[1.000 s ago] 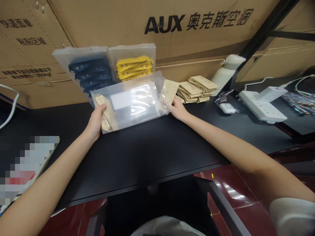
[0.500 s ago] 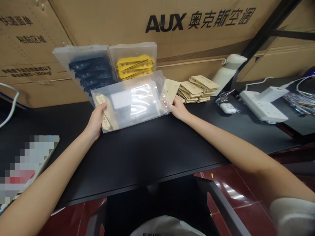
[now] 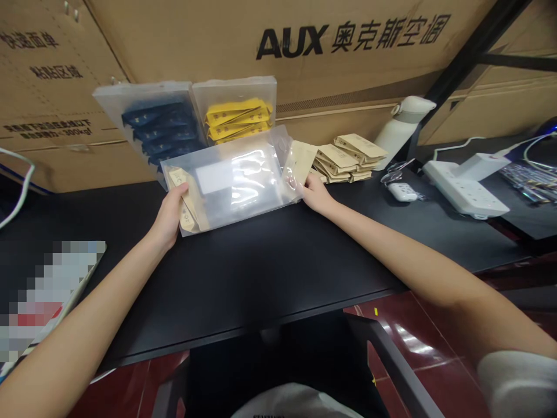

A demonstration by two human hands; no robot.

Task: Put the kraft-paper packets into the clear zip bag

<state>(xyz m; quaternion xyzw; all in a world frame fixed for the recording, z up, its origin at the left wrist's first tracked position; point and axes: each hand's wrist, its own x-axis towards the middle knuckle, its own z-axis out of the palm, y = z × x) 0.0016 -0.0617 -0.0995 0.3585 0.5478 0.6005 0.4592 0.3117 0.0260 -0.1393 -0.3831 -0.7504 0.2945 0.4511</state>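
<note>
My left hand (image 3: pixel 169 213) is closed round the left end of a translucent plastic box (image 3: pixel 256 191), tilted above the black table. Inside that end stands a beige paper packet (image 3: pixel 185 200) with dark print, and a pale label shows through the wall. At the box's right end, my right hand (image 3: pixel 319 194) pinches another beige packet (image 3: pixel 303 157). The packet lies behind or partly within the clear flap there; I cannot tell how far in it is. Several more beige packets (image 3: pixel 337 159) lie stacked just beyond my right hand.
Behind the held box stand a translucent box of dark blue packets (image 3: pixel 163 125) and one of yellow packets (image 3: pixel 239 116). To the right are a white bottle (image 3: pixel 398 130), a white earphone case (image 3: pixel 402 191) and a power strip (image 3: pixel 467 188). Large cardboard (image 3: pixel 183 40) backs the table.
</note>
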